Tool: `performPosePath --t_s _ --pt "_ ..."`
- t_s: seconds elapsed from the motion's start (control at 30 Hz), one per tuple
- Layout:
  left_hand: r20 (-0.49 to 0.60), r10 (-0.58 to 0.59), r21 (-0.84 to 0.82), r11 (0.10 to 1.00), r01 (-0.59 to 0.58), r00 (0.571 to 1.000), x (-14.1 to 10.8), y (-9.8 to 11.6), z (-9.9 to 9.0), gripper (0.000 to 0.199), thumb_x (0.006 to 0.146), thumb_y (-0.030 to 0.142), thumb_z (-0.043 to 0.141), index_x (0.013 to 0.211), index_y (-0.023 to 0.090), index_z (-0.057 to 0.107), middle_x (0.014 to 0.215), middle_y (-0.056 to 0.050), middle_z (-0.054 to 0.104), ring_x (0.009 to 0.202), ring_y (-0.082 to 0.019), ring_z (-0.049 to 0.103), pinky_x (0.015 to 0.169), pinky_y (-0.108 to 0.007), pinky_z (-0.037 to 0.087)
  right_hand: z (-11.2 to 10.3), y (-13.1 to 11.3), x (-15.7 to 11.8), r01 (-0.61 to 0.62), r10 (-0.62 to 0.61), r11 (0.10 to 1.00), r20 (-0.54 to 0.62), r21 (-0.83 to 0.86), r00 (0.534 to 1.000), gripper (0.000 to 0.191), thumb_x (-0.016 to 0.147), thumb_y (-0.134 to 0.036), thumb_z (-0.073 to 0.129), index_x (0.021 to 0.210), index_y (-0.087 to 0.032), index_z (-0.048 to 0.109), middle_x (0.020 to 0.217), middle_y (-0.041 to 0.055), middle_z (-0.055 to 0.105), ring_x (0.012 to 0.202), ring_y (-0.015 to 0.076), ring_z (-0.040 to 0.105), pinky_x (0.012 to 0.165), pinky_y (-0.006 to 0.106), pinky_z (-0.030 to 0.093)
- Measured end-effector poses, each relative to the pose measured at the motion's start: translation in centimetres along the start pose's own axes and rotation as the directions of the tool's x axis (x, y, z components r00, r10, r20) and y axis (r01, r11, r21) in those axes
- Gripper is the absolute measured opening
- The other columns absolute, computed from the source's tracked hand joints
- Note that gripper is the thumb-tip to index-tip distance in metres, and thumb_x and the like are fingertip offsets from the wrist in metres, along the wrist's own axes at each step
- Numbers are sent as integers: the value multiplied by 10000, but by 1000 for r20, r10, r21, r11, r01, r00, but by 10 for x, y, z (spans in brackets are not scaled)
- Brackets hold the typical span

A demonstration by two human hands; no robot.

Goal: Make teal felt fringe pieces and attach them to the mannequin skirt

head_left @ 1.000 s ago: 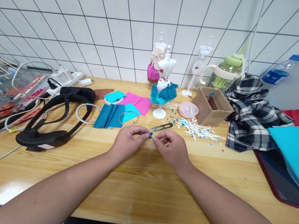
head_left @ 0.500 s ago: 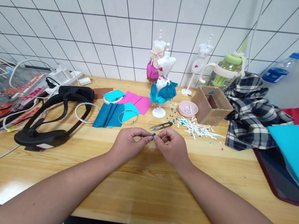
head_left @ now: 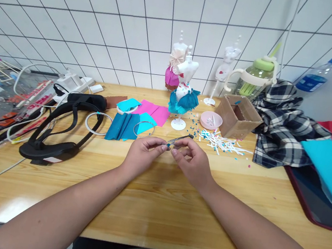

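Observation:
Between the thumb and index finger of my left hand point(head_left: 144, 154) is a tiny teal scrap of paper point(head_left: 168, 145). My right hand point(head_left: 193, 162) is close beside it, thumb and index finger slightly parted, with nothing visible between them. Just behind my fingertips lie small thread snips point(head_left: 180, 138), their blades partly hidden by my hands. Farther back, a white mini dress form point(head_left: 187, 71) stands upright, wearing a ruffled teal paper skirt point(head_left: 184, 101). A folded teal crepe sheet point(head_left: 122, 127) lies left of my hands.
White paper strips point(head_left: 221, 142) and teal bits are scattered before a pink dish point(head_left: 211, 120) and a cardboard box point(head_left: 238, 116). Two more dress forms stand behind. A black headset point(head_left: 56, 149) and cables occupy the left; a plaid cloth point(head_left: 281, 125) lies right.
My right fingertips have parted from the teal scrap, which stays in my left hand. The whole view has shifted slightly.

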State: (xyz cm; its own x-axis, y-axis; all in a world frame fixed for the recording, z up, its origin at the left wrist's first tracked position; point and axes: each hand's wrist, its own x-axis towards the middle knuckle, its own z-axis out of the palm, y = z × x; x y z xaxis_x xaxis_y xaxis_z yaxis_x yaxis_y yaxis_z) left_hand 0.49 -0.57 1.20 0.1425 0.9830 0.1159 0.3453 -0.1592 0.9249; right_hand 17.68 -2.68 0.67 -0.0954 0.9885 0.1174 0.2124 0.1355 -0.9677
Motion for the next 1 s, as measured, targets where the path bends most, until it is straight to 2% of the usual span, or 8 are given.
performPosePath --t_s 0.13,0.2,0.43,0.57,0.67,0.77,0.9,1.0 --pt "12 24 12 1000 -24 1000 0 0 0 192 763 358 672 825 189 736 842 -45 750 795 -193 674 749 -292 531 -1 2 3 -257 211 941 216 219 954 384 759 -365 659 1100 -201 597 929 50 677 659 135 627 466 211 499" --pt "0 62 68 996 -62 998 0 1 -1 184 783 352 653 831 193 733 860 -47 745 814 -193 669 776 -297 525 -3 4 6 -322 265 912 234 253 935 352 738 -323 680 1060 -193 626 828 31 678 612 120 608 450 196 494" --pt "15 208 230 951 -206 978 0 4 -5 166 832 326 602 816 202 710 856 -39 727 818 -177 653 783 -284 503 -11 12 12 -404 350 862 216 306 911 247 679 -343 735 841 -163 684 691 0 634 570 97 564 441 175 488" --pt "157 328 321 875 -362 932 -2 4 -5 128 842 264 586 820 200 695 849 -47 721 830 -181 650 793 -300 487 -16 18 16 -392 340 897 250 203 907 216 701 -342 711 822 -166 681 636 -18 584 553 101 532 429 188 471" --pt "333 402 401 758 -514 853 -4 4 -6 152 850 209 545 852 200 697 851 -53 720 844 -195 642 803 -325 468 -19 21 18 -273 264 962 255 2 930 129 754 -292 658 803 -175 682 631 -23 603 545 100 519 482 207 451" --pt "472 355 490 656 -575 807 -5 4 -5 186 827 169 524 844 201 706 831 -59 716 819 -212 634 777 -342 453 -20 16 16 15 53 961 237 -277 970 60 786 -197 632 762 -192 687 730 -12 661 662 118 566 609 237 436" --pt "457 231 599 634 -489 859 -6 4 -2 195 815 196 518 821 210 713 764 -57 703 752 -221 623 676 -330 427 -14 6 5 350 -213 729 291 -589 933 113 864 -191 582 831 -208 689 844 24 673 825 166 572 708 278 402" --pt "311 130 575 763 -295 942 -4 2 0 169 790 225 545 783 221 713 800 -41 718 771 -218 630 655 -311 419 -9 2 -4 459 -320 542 333 -704 887 197 933 -255 504 874 -192 681 854 55 664 833 186 561 697 295 386"
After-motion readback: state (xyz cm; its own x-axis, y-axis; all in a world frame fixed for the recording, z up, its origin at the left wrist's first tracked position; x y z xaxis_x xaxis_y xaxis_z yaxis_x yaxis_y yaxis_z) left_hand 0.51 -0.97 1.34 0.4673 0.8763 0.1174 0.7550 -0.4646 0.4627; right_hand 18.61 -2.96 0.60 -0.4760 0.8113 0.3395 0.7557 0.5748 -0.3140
